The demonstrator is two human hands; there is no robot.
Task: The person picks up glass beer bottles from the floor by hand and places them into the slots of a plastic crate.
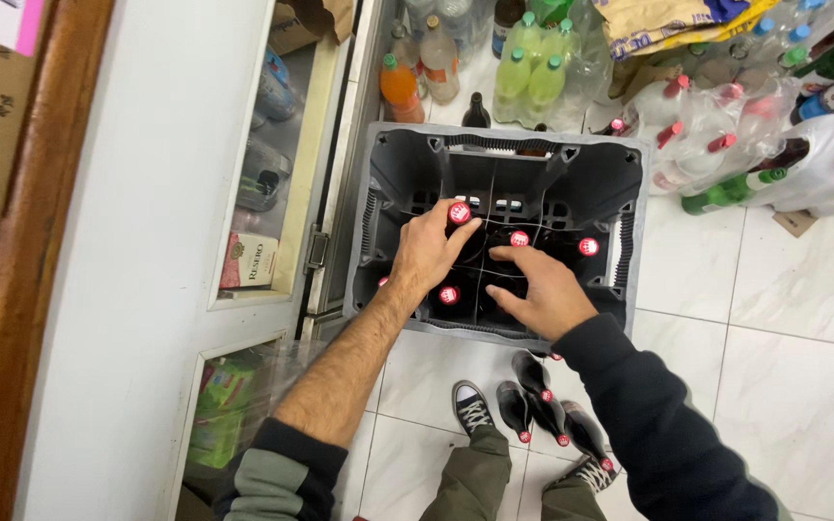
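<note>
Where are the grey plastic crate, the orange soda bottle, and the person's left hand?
Grey plastic crate (634,207): head view, on its right wall.
Orange soda bottle (400,92): head view, on its body.
Left hand (429,249): head view, on its back.

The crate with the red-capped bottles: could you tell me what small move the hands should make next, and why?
Probably lower the bottle under the left hand fully into its cell of the grey crate. Its cap appears higher than the neighbouring caps, and the right hand rests on bottles that already look seated.
</note>
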